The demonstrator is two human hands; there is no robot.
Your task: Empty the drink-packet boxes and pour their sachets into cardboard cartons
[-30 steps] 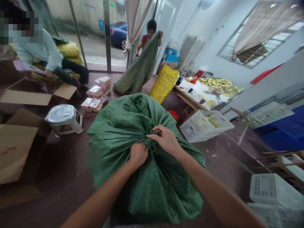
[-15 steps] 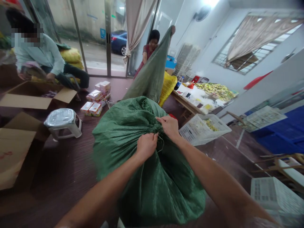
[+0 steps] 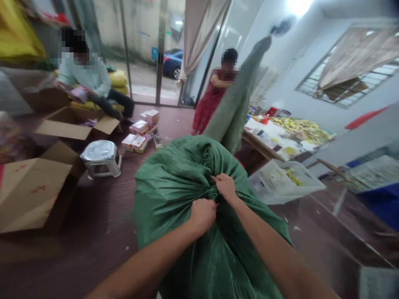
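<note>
My left hand [image 3: 203, 214] and right hand [image 3: 225, 187] grip the bunched neck of the green sack [image 3: 174, 182] standing mid-floor [image 3: 102, 216], cinching it; I reckon tying off needs one hand holding tight

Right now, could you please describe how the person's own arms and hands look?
Both forearms are bare to the frame's edge: no sleeves, gloves, watch or bands show. The left hand and right hand are bare too, with no rings visible, seen against the green sack.
</note>
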